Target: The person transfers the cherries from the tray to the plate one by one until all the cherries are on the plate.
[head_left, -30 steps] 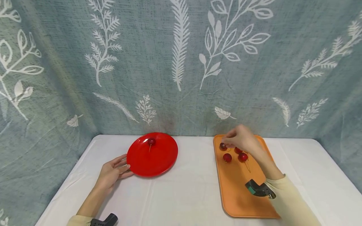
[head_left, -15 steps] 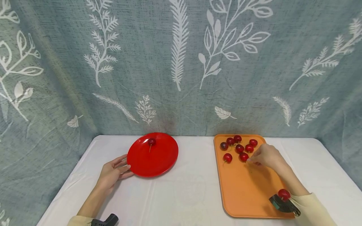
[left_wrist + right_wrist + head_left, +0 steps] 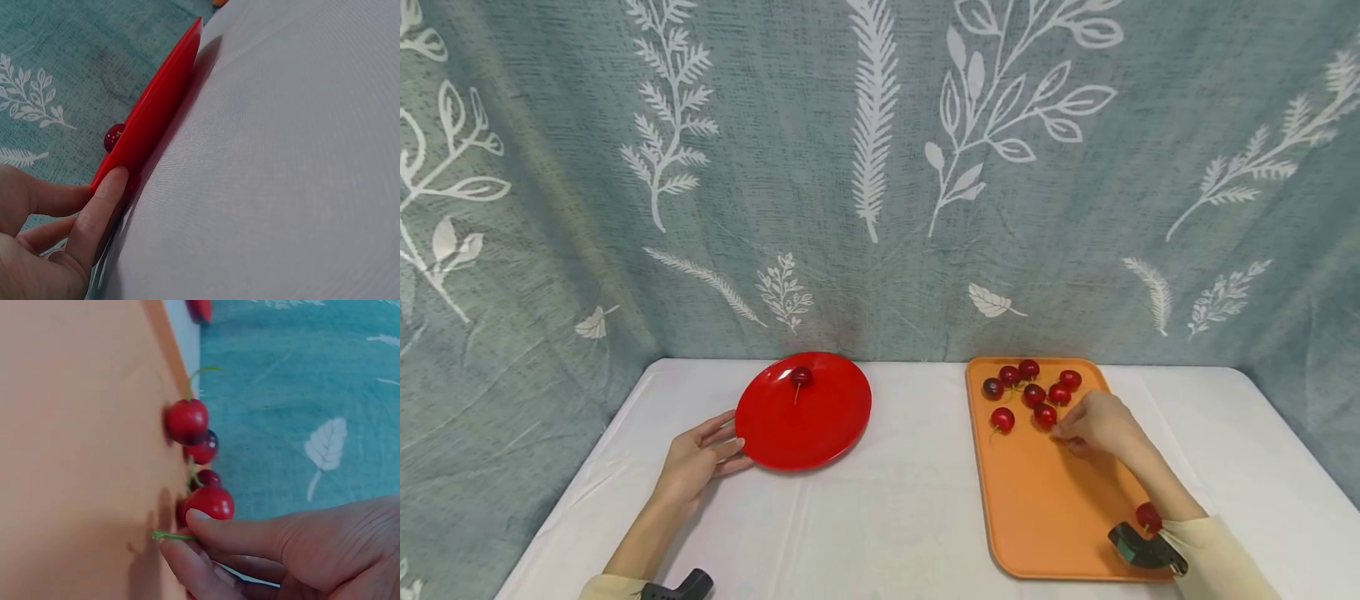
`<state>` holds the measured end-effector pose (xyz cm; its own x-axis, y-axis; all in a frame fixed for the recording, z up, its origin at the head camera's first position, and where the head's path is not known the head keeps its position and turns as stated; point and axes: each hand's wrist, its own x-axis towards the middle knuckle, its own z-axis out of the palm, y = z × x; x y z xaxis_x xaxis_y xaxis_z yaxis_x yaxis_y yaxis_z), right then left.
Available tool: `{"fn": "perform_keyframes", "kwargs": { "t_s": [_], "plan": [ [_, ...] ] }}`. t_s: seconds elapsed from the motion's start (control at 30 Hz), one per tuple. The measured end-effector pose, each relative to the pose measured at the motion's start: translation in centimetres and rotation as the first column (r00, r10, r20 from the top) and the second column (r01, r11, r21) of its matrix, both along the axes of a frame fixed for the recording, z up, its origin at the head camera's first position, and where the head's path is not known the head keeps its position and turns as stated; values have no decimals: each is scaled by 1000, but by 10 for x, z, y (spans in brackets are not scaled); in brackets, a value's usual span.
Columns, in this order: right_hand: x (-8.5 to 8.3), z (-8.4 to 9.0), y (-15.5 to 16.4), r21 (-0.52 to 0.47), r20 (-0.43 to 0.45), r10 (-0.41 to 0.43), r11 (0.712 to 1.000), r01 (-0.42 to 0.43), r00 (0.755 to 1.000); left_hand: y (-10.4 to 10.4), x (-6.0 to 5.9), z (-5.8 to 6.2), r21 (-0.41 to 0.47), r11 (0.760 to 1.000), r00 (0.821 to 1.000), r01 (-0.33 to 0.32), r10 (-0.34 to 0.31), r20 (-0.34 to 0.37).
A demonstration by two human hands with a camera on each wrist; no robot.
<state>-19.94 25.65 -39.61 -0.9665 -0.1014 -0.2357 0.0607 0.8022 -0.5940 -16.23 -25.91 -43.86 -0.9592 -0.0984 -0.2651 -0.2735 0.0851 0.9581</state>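
My left hand (image 3: 692, 458) is at the near left rim of a red plate (image 3: 805, 433), its thumb and fingers gripping the edge. On that plate sits one dark red cherry (image 3: 801, 376) with its stem, seen from the side as a cherry (image 3: 115, 137) in the left wrist view. My right hand (image 3: 1097, 425) is over an orange tray (image 3: 1037, 508). Between its thumb and forefinger it pinches a green stem (image 3: 175, 536), beside a bright red cherry (image 3: 212, 503). Several more cherries lie in the tray's far half, including one cherry (image 3: 1002, 419) at the left.
Another cherry (image 3: 1148, 517) lies near the tray's right side, next to my right sleeve (image 3: 1217, 554). White cloth (image 3: 917, 483) covers the table between plate and tray. A green leaf-patterned curtain (image 3: 880, 292) hangs behind.
My right hand has come back from the tray's far end to the near side of the cherry group and now pinches a stem there. The left hand and plate look unchanged.
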Motion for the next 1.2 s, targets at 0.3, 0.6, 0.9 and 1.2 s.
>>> {"fn": "perform_keyframes", "kwargs": {
  "t_s": [0.3,0.6,0.9,1.2],
  "plan": [
    [-5,13,16,-152,-14,11,988,-13,1000,-1,0,-1,5,1000,1000,2,-2,-8],
    [-15,16,4,-461,168,74,887,12,983,-1,1,0,23,1000,1000,7,-7,-13],
    [-28,16,-27,-531,143,94,847,-4,985,-2,2,1,15,1000,1000,0,0,-7],
    [-34,9,-69,-607,164,124,795,1,979,0,3,0,7,1000,1000,-1,1,-15]
  ]
}}
